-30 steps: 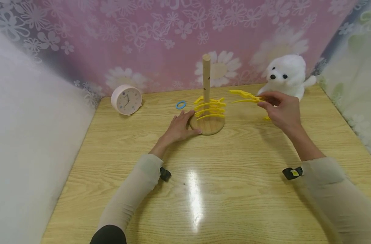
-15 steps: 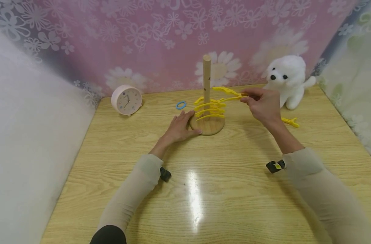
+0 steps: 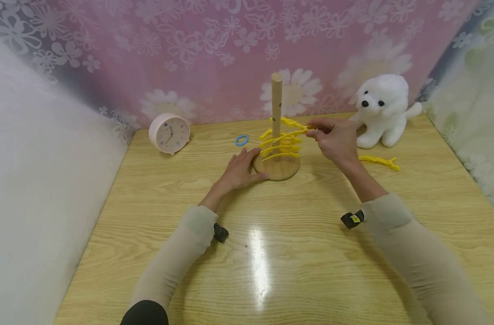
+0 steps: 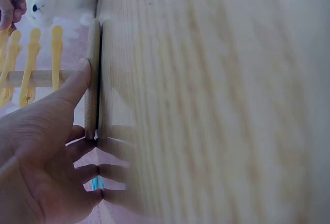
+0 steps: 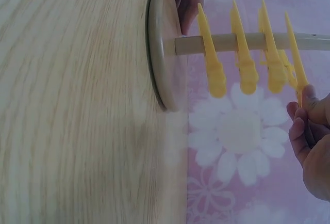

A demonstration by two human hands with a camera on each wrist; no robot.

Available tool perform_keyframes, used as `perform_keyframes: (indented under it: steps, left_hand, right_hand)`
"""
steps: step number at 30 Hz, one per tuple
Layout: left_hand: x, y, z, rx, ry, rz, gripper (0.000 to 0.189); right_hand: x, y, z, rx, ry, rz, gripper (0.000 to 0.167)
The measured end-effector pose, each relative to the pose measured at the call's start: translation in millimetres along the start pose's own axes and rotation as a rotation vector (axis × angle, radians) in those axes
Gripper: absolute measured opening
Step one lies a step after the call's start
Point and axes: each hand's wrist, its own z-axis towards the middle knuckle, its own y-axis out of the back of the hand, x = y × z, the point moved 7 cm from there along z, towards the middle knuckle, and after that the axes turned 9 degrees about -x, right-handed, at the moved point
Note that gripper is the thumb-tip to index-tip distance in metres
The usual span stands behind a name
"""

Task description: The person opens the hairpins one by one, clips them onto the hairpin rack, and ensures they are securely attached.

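A wooden post [image 3: 276,97] stands upright on a round wooden base [image 3: 280,172]. Three yellow hair clips [image 5: 210,53] are clamped across the post, one above another. My right hand [image 3: 337,141] pinches the tail end of a further yellow hair clip [image 5: 296,53]. That clip's two arms are spread and lie on either side of the post, above the others. My left hand [image 3: 242,170] rests at the left side of the base, thumb and fingers spread along its rim; in the left wrist view the thumb [image 4: 77,82] lies against the disc.
Another yellow hair clip [image 3: 380,161] lies on the table right of my right hand. Behind it sits a white plush dog [image 3: 382,110]. A blue ring [image 3: 242,140] lies left of the post, and a pink clock [image 3: 169,133] stands farther left. A floral cloth hangs behind.
My right hand has moved left with its hair clip, from beside the plush dog to the post, bringing the clip's arms around it. The left hand has stayed at the base.
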Motion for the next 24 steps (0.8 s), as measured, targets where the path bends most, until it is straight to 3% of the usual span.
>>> perform_keyframes:
  steps: [13, 24]
  left_hand:
    - [0.7, -0.2, 0.6, -0.002, -0.007, 0.002, 0.094]
    - [-0.4, 0.5, 0.9, 0.002, -0.006, 0.005, 0.094]
  right_hand:
    - [10, -16, 3.3, -0.011, 0.03, -0.007, 0.016]
    - [10, -24, 2.6, 0.027, 0.003, 0.002, 0.019]
